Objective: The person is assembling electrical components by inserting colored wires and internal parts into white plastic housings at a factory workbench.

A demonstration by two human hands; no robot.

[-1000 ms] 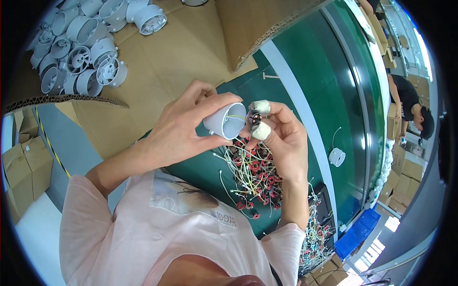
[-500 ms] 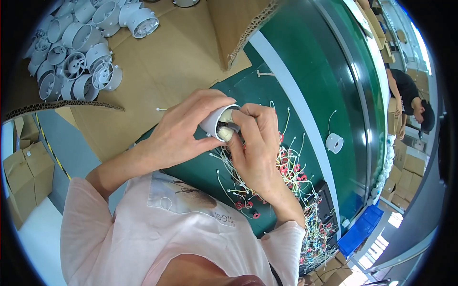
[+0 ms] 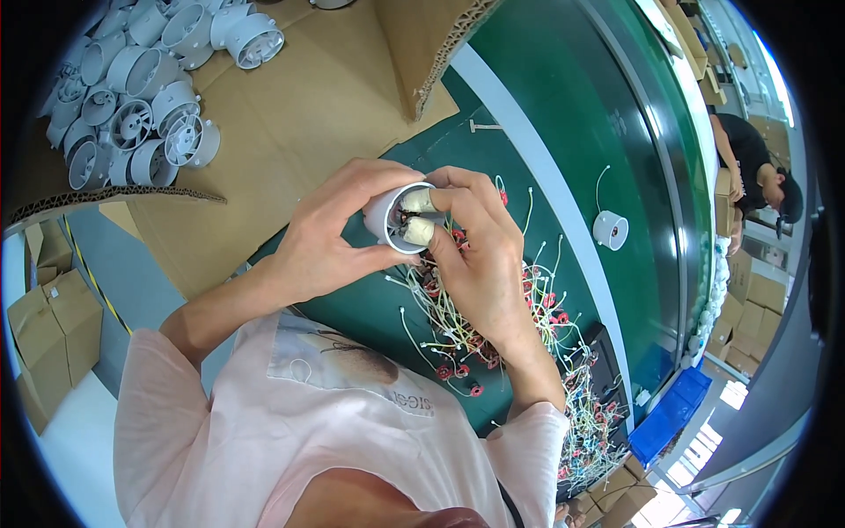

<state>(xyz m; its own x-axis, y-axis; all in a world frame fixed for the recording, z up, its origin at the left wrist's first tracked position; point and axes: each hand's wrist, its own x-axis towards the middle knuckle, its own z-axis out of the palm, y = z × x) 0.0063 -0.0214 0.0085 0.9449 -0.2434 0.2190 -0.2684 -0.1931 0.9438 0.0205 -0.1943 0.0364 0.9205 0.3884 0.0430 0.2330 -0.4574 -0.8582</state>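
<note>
My left hand (image 3: 321, 233) is wrapped round a white plastic cylindrical housing (image 3: 380, 214), its open end tilted toward my right. The thumb and index finger of my right hand (image 3: 484, 255), both with pale coverings on the tips, reach into that opening. They are pinched round something small and dark inside, mostly hidden by the fingers and the wall. Below and beside my right hand lies a tangled heap of small red and black motors with thin pale wires (image 3: 466, 339) on the green work surface (image 3: 352, 308).
Many similar white housings (image 3: 150, 75) fill a cardboard box (image 3: 255, 123) at the far left. One housing with a wire (image 3: 610, 230) stands on the green conveyor (image 3: 581, 114). A blue bin (image 3: 669, 418) is at right. Another person (image 3: 748, 158) works beyond the conveyor.
My right fingertips have shifted slightly within the housing, and its opening now faces more toward view. The housing on the conveyor has moved slightly away.
</note>
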